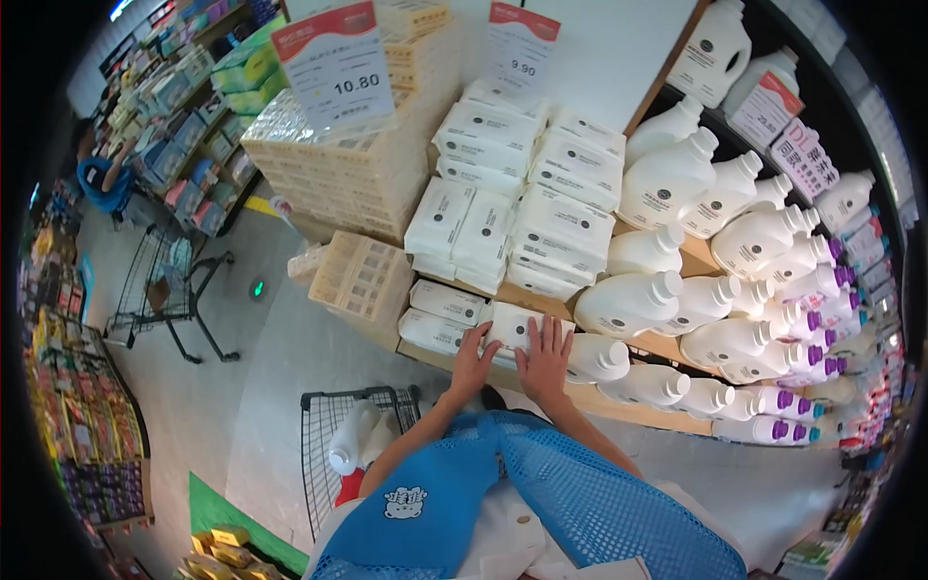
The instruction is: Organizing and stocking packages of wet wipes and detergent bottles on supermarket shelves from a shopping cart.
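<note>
Both my hands rest on a white soft pack of tissues (512, 324) at the front edge of a low display. My left hand (473, 360) touches its left end, fingers slightly spread. Across its right part lies my right hand (546, 357), palm down with the fingers extended. Whether either hand grips the pack is hard to tell. Two more white packs (437, 331) lie stacked just to the left. Behind them rise taller stacks of white tissue packs (554, 235). White plastic jugs (596, 358) stand close on the right.
Plastic-wrapped beige packs (362, 279) stand left of the tissues, below a price sign (337, 61). A wire shopping cart (313, 435) holding white bottles is by my left side. Another cart (156, 290) stands farther left, near a person in a blue vest (105, 177).
</note>
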`<control>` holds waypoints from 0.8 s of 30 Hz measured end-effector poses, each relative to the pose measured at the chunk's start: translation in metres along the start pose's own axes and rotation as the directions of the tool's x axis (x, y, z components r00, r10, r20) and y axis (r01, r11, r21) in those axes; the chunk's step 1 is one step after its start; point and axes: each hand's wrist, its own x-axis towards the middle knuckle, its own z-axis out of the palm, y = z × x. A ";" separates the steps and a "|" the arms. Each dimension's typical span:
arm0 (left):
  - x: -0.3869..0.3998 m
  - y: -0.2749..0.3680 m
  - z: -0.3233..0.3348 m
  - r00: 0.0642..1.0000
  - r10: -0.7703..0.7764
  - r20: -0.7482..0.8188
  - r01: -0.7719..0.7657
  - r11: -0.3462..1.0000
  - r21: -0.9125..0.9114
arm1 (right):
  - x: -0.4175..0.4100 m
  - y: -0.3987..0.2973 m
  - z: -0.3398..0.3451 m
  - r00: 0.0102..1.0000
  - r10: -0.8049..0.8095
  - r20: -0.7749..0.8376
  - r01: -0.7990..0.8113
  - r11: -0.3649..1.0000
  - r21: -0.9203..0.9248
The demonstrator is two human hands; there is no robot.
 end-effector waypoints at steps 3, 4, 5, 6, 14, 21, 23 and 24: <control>-0.001 -0.001 0.002 1.000 -0.001 0.000 0.001 1.000 0.015 | -0.001 0.001 -0.001 1.000 0.012 0.006 -0.012 1.000 0.002; -0.002 -0.002 0.003 1.000 -0.021 0.007 0.021 1.000 0.015 | -0.001 0.002 -0.002 0.999 0.016 0.029 -0.016 1.000 -0.006; -0.002 -0.003 0.003 0.999 -0.041 0.014 0.041 0.999 0.015 | -0.001 0.002 -0.002 1.000 0.026 0.013 -0.026 1.000 -0.002; -0.004 -0.004 0.002 0.999 -0.047 0.026 0.047 0.999 0.009 | -0.003 0.002 -0.002 1.000 0.021 0.013 -0.021 1.000 0.010; -0.005 -0.012 0.004 1.000 -0.019 0.024 0.018 1.000 0.012 | -0.004 0.003 -0.003 1.000 0.018 -0.007 -0.018 0.999 0.033; -0.003 -0.017 0.007 1.000 0.016 0.008 -0.016 1.000 -0.016 | -0.004 0.006 -0.007 1.000 0.015 0.001 -0.015 0.997 0.073; -0.003 -0.018 0.006 1.000 0.020 0.004 -0.020 1.000 -0.022 | -0.004 0.007 -0.007 1.000 0.011 -0.002 -0.010 0.997 0.073; -0.002 -0.017 0.007 1.000 0.021 -0.001 -0.021 0.999 -0.033 | -0.004 0.009 -0.008 1.000 0.005 0.008 -0.005 0.997 0.073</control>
